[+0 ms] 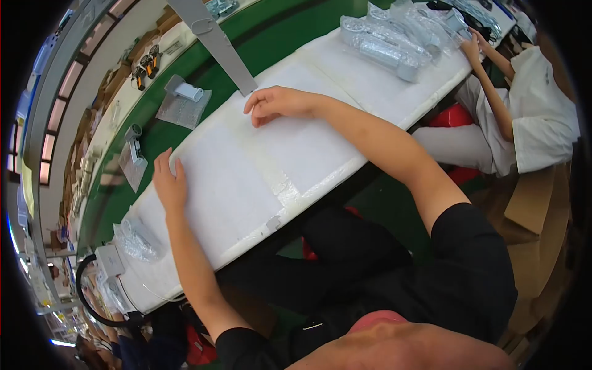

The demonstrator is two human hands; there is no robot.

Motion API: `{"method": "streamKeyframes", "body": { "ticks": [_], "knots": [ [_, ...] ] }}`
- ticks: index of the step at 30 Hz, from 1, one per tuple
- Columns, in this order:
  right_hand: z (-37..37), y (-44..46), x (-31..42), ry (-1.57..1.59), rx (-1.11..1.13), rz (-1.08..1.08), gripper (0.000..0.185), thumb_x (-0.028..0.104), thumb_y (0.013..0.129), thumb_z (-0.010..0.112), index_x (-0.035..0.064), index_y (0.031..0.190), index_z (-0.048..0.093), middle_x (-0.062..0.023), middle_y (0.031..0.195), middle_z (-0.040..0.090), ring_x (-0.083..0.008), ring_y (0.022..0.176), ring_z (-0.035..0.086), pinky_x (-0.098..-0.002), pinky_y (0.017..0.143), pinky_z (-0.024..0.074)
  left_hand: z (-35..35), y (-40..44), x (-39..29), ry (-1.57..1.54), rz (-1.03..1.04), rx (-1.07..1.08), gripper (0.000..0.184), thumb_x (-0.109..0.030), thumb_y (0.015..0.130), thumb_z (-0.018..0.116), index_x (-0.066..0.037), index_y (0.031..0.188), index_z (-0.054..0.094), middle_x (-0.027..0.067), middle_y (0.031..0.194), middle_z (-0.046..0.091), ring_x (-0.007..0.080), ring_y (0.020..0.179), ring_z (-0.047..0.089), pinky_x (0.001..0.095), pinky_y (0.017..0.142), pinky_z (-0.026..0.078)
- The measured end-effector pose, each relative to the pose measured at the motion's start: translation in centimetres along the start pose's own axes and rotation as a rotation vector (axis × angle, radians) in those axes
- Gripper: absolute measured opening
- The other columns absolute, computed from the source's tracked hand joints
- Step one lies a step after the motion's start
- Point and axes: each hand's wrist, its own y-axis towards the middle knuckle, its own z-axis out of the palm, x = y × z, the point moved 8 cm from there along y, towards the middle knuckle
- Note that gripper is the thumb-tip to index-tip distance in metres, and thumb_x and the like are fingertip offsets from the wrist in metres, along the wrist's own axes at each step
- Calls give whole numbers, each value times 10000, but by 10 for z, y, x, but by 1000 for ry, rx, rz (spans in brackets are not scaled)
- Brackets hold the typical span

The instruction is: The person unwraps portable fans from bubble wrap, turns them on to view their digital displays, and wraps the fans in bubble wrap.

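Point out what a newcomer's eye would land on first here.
Probably the long white table, with the left hand at its far edge and the right hand loosely curled over it. Next, perhaps, the plastic-wrapped items bunched at upper right, near a seated co-worker.

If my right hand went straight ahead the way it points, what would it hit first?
Probably the bubble wrap under the pale part, just past the edge of the white table. Your right hand might pass above it, though; depth is unclear.
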Motion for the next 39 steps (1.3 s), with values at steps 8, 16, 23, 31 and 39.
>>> {"method": "streamKeyframes", "body": {
  "ticks": [8,16,23,31,39],
  "knots": [
    [-15,16,-15,190,-78,68,317,20,845,518,24,1156,579,-63,871,640,-171,809,607,-278,776,509,-113,-132,174,593,-664,111,542,-408,909,613,-28,1291,554,183,1220,614,356,1089,595,418,934,479],
    [-9,19,-13,110,-51,69,343,3,848,485,22,1181,565,-50,890,615,-154,838,579,-255,773,481,-91,-188,218,204,-1201,76,893,-529,747,674,-59,1446,376,302,1484,255,499,1249,421,522,1035,405],
    [-15,17,-12,212,-43,61,295,107,915,572,16,1195,561,-83,935,640,-163,843,609,-280,811,521,-82,-177,259,277,-929,243,756,-548,774,642,28,1252,544,325,1151,561,467,1044,557,507,932,460],
    [-11,18,-12,218,16,75,297,92,894,533,32,1185,549,-107,948,641,-165,869,603,-275,782,522,-70,-102,-65,11,-357,287,425,-149,656,685,-2,1041,579,172,1272,465,360,996,549,388,833,486],
    [-12,10,-5,145,-225,24,415,206,907,621,39,1268,501,-132,1178,583,-196,1019,590,-302,857,502,6,15,-158,-38,16,312,437,-181,601,738,-50,1000,613,179,1318,489,366,1041,567,384,813,507]
  ]
}}
